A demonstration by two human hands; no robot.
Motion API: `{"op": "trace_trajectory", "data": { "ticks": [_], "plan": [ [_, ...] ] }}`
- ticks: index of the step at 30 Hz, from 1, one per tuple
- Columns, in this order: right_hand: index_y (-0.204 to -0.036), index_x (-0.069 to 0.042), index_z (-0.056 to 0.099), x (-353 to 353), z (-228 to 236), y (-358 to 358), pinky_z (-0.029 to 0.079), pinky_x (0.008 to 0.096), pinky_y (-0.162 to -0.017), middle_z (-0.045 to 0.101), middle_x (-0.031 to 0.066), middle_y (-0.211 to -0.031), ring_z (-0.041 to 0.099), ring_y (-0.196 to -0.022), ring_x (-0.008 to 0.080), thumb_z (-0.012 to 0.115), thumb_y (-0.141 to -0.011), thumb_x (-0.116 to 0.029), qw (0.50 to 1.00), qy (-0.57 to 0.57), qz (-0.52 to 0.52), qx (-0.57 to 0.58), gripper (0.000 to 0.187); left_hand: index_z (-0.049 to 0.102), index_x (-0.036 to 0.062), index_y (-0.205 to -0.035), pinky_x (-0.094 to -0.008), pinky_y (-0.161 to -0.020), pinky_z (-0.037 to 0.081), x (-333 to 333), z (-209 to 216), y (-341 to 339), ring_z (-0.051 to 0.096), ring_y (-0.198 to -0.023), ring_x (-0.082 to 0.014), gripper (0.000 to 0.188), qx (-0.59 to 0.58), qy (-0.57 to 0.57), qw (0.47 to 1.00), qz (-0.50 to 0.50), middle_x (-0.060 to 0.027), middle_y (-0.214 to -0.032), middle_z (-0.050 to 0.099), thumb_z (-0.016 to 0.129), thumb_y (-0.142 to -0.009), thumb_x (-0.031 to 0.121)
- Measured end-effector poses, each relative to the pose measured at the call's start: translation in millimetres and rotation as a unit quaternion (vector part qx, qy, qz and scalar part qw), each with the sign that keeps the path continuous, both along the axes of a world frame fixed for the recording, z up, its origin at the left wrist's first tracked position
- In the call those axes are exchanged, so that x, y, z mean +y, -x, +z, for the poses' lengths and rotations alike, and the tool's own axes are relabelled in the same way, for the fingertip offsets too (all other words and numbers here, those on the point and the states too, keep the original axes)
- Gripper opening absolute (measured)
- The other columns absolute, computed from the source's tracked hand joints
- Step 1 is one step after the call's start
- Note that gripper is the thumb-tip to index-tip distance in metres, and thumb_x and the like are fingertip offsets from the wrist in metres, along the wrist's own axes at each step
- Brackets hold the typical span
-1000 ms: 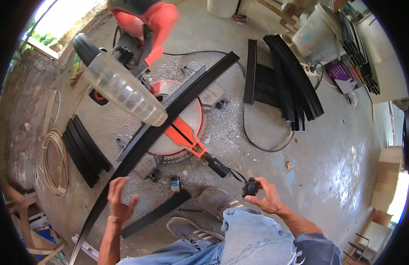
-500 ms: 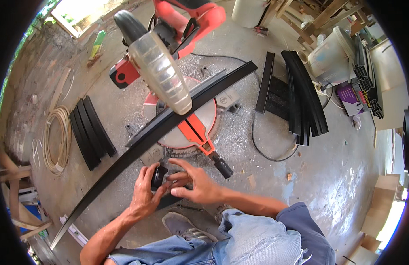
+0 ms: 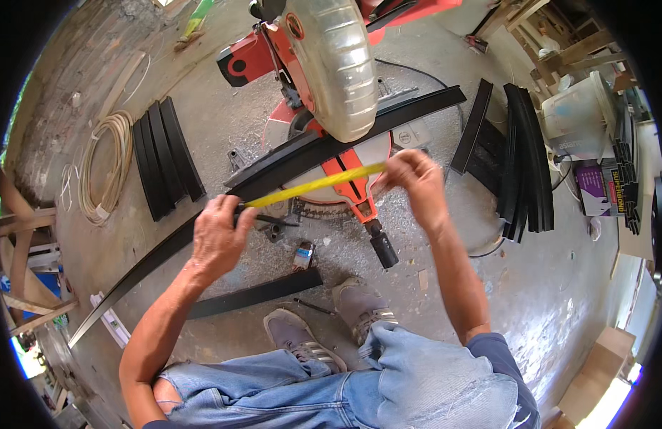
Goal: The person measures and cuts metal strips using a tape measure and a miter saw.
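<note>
The person crouches over a mitre saw (image 3: 331,107) on the concrete floor (image 3: 517,286), stretching a yellow tape measure (image 3: 313,184) along a long black strip (image 3: 274,179) that lies across the saw's bed, running from the upper right of the frame down to the lower left. The left hand (image 3: 216,239) is closed around the tape's case end and presses it onto the strip just left of centre; the right hand (image 3: 415,175) pinches the free end of the blade between thumb and fingers, right of centre, near the saw's orange handle arm (image 3: 356,196).

To measure well, I judge the blade should lie flat and taut along the strip's edge rather than bridging above it — here it seems to float slightly over the saw's turntable, so lowering the right hand onto the strip would give a truer reading. The left hand ought to hold its end fixed while the right one marks.

Room is tight ahead: the saw's clear blade guard (image 3: 338,64) hangs just above the tape. To the left lies a short stack of black offcuts (image 3: 166,157) and a coil of pale cord (image 3: 106,168); to the right, more black strips (image 3: 520,157) fan out. Another black piece (image 3: 256,293) rests just in front of the shoes (image 3: 324,332). The floor at lower right is the most open.
</note>
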State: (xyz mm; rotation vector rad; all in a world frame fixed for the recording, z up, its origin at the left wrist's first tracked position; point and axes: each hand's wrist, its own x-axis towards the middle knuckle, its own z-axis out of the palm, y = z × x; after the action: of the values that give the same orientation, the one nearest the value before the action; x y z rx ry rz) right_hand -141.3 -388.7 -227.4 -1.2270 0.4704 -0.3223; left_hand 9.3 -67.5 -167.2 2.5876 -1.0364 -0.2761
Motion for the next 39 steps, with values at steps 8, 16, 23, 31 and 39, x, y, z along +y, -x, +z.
{"op": "trace_trajectory", "data": {
  "ticks": [8,16,23,31,39],
  "plan": [
    [-0.103,0.001,0.066,-205,-68,-27,0.056,0.0272,-0.063,0.069,0.0069,-0.087,0.066,-0.07,0.0147,0.07,-0.095,-0.013,0.941,0.075,-0.329,0.016,0.017,0.062,0.0014,-0.099,-0.0423,-0.076,0.049,78,-29,-24,0.063,-0.081,-0.0349,0.014,0.021,0.017,0.989,0.144,-0.0175,-0.088,0.064,0.062,-0.095,0.015],
    [-0.099,-0.001,0.069,-249,-92,-47,0.057,0.0299,-0.062,0.072,0.0073,-0.086,0.068,-0.07,0.0165,0.072,-0.094,-0.017,0.92,0.125,-0.351,0.122,0.017,0.066,-0.0002,-0.096,-0.0395,-0.071,0.049,83,-44,-12,0.06,-0.081,-0.0318,0.015,-0.024,0.019,0.992,0.12,-0.014,-0.096,0.054,0.064,-0.096,0.014],
    [-0.097,0.001,0.07,-249,-87,-56,0.057,0.0301,-0.061,0.071,0.0077,-0.086,0.068,-0.069,0.0166,0.07,-0.094,-0.013,0.909,0.174,-0.366,0.099,0.015,0.07,0.0017,-0.093,-0.043,-0.071,0.05,85,-45,-15,0.063,-0.081,-0.0328,0.014,-0.051,0.04,0.992,0.109,-0.0135,-0.1,0.055,0.066,-0.093,0.015],
    [-0.092,0.001,0.073,-257,-90,-56,0.055,0.0285,-0.055,0.071,0.0067,-0.074,0.067,-0.062,0.0136,0.074,-0.09,-0.017,0.912,0.182,-0.339,0.139,0.018,0.072,0.0019,-0.093,-0.0403,-0.068,0.052,78,-41,-17,0.065,-0.079,-0.0306,0.014,-0.023,0.003,0.987,0.161,-0.0126,-0.1,0.056,0.068,-0.091,0.015],
    [-0.11,0.003,0.064,-144,-41,-22,0.048,0.0238,-0.065,0.063,0.0037,-0.084,0.057,-0.07,0.009,0.062,-0.095,-0.009,0.879,0.284,-0.382,0.024,0.019,0.075,0.0008,-0.087,-0.039,-0.077,0.052,83,-36,-15,0.066,-0.083,-0.0294,0.015,-0.025,0.001,0.985,0.172,-0.0131,-0.094,0.064,0.071,-0.085,0.015]
  ]
}}
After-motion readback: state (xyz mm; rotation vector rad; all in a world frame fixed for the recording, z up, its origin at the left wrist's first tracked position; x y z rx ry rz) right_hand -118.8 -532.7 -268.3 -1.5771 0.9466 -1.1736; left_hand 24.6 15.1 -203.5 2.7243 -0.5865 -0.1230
